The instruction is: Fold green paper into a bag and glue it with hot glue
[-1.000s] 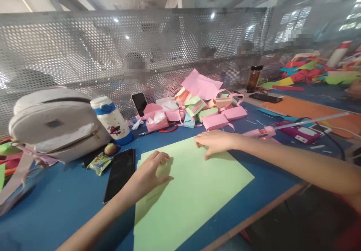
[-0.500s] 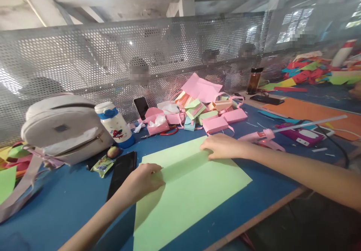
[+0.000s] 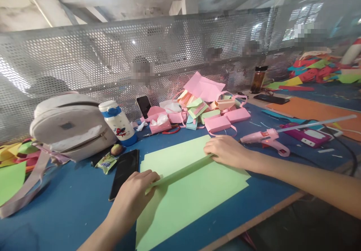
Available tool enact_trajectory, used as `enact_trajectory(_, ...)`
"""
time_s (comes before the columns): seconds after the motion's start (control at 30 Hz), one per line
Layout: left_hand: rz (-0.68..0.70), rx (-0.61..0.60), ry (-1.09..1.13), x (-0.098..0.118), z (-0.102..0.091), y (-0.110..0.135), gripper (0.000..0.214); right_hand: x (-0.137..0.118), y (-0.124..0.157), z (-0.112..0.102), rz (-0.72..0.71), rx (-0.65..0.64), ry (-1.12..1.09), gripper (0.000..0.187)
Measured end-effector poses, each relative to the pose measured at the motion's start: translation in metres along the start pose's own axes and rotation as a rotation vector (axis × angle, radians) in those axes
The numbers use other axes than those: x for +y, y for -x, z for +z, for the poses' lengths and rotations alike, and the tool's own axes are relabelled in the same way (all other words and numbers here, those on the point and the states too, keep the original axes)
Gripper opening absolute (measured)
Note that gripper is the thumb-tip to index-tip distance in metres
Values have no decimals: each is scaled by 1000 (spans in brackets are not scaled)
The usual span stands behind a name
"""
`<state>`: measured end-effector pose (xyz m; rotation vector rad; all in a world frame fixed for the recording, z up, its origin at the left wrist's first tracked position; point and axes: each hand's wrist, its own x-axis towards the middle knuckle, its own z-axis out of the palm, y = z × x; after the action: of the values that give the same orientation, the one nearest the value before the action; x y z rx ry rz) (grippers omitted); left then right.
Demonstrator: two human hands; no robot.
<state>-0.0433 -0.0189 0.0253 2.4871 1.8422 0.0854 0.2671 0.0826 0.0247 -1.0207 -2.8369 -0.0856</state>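
A stack of light green paper sheets point(image 3: 194, 190) lies on the blue table point(image 3: 70, 202) in front of me. The top sheet's far edge is lifted and curled toward me, showing the sheet beneath. My left hand point(image 3: 135, 198) pinches the left end of that lifted edge, fingers closed on it. My right hand point(image 3: 227, 151) grips the right end of the same edge, fingers curled over the paper.
A black phone point(image 3: 124, 172) lies left of the paper, beside a snack packet point(image 3: 105, 162), a white bottle point(image 3: 118, 122) and a white bag point(image 3: 69, 125). Pink and green folded paper boxes point(image 3: 208, 113) pile up behind. A pink glue gun point(image 3: 265, 138) lies to the right. A perforated metal screen point(image 3: 113, 59) backs the table.
Both hands took hold of the green sheet's far edge and drew it up and toward me, uncovering another green sheet beneath. The view shifted slightly.
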Motion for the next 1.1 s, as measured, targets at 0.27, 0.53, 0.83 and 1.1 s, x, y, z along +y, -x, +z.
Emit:
enact_trajectory(0.27,157,115,-279,15,10,24,51,-9,16,8,-54,63,86,25)
enact_trajectory(0.53,313,133,-393,13,36,56,64,-31,41,11,-114,27,20,37)
enact_trajectory(0.83,439,377,-346,47,41,46,89,-83,26,28,-269,-107,-366,67)
enact_trajectory(1.1,454,425,-331,51,41,46,78,-88,20,29,-294,-105,-457,64)
